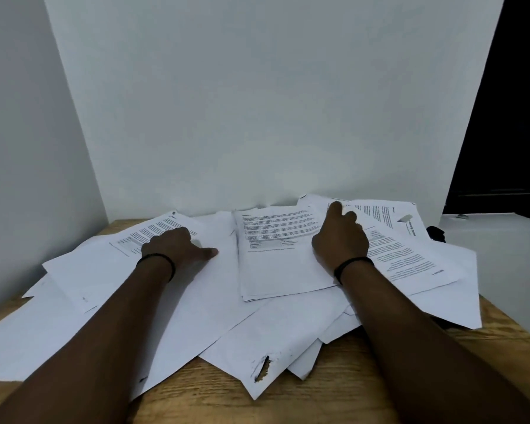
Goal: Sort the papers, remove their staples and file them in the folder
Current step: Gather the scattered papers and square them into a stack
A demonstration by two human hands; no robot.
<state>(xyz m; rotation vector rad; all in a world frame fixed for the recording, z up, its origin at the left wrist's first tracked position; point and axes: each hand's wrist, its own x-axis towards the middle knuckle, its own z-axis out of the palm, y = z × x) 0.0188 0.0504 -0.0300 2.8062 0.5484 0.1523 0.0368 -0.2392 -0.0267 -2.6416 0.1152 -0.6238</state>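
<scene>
Wooden table [364,390] under papers [196,301], white walls [227,102].

**Surroundings at time of inspection**

A wooden table [364,390] stood pushed into a corner of white walls [257,102]. A small black object [436,233], too indistinct to identify, lay at the table's far right edge. Beyond it sat a white surface [496,240], beneath a dark opening [511,117].

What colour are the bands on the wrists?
Black, both the left wrist band and the right wrist band, in the head view.
</scene>
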